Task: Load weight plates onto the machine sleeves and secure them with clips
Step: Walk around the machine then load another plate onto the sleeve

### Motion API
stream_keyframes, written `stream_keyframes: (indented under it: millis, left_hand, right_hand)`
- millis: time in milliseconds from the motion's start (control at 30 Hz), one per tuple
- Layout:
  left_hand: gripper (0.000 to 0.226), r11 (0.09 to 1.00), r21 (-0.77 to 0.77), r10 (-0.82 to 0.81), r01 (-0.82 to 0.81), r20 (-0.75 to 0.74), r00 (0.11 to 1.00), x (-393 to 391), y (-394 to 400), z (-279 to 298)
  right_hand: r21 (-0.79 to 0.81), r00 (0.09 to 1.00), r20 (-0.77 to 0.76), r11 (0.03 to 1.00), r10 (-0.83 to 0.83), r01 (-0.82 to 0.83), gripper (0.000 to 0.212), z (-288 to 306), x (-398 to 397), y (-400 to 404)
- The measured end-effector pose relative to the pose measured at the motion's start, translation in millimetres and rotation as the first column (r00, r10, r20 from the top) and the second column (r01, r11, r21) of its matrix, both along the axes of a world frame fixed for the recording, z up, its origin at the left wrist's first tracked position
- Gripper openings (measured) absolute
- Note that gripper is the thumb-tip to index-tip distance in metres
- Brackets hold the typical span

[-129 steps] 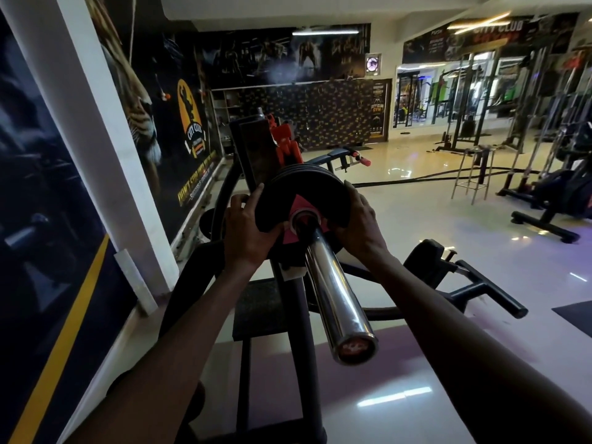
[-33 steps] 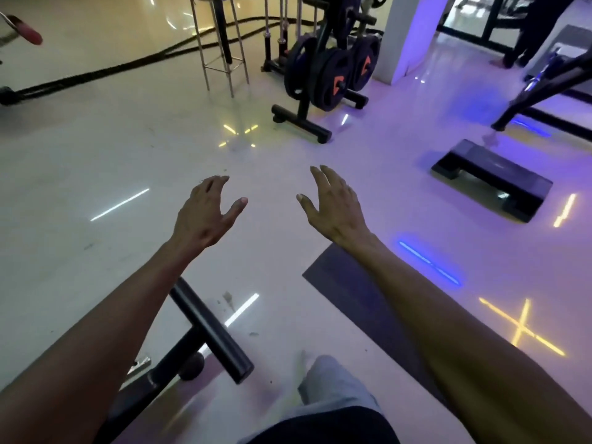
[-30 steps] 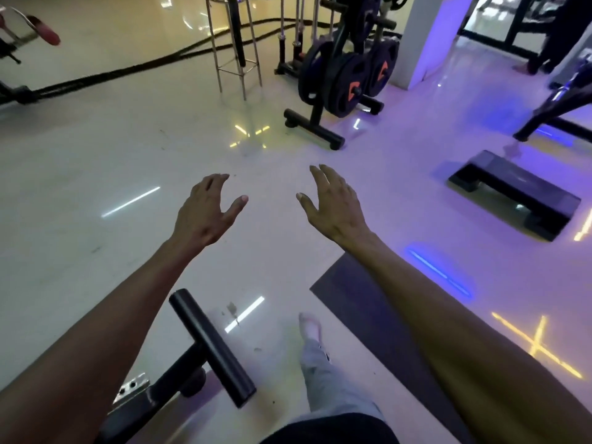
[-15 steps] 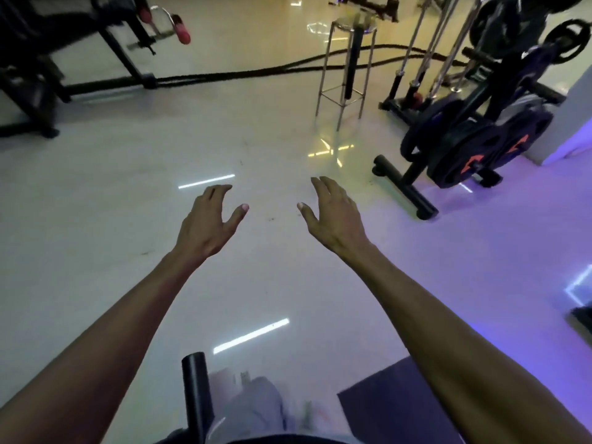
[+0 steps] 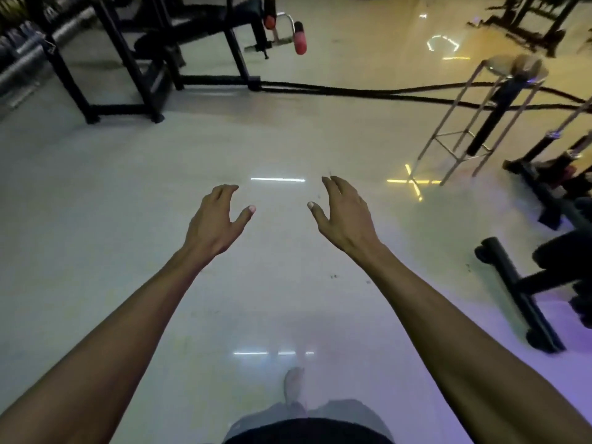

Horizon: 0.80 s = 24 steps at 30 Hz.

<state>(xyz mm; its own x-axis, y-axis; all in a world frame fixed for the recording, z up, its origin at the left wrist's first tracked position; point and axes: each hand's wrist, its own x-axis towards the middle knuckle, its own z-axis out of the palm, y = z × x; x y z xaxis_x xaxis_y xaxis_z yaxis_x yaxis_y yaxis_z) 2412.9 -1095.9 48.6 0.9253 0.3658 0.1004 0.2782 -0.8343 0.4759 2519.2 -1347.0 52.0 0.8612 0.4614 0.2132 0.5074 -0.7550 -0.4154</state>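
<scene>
The room is dim, and the glossy floor (image 5: 96, 219) carries the light as reflections: thin white streaks between and below the outstretched arms, a yellow cross near the metal stool (image 5: 499, 100), and a violet wash spreading over the lower right. The forearms and both hands are evenly lit and fairly sharp, while the foot (image 5: 294, 389) at the bottom, the stool's top and the dark rack (image 5: 525, 290) at the right edge are smeared by motion blur. Wide-angle distortion bends the machine frame (image 5: 134, 59) and the rope (image 5: 352, 91) towards the corners, and the upper left falls into near black.
</scene>
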Motion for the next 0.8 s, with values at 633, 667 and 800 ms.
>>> stream_keyframes:
  millis: [633,667,800]
  left_hand:
    - [0.065,0.885,0.025,0.464,-0.464,0.031,0.885,316,316,22]
    - [0.064,0.872,0.02,0.489,-0.49,0.033,0.872,325,334,23]
    - [0.066,0.817,0.003,0.576,-0.577,0.051,0.816,359,412,23]
  right_hand:
    - [-0.005,0.869,0.046,0.87,0.492,-0.492,0.062,19,421,395]
    - [-0.004,0.856,0.045,0.857,0.516,-0.516,0.062,22,435,420]
    - [0.011,0.787,0.054,0.788,0.615,-0.616,0.061,27,480,529]
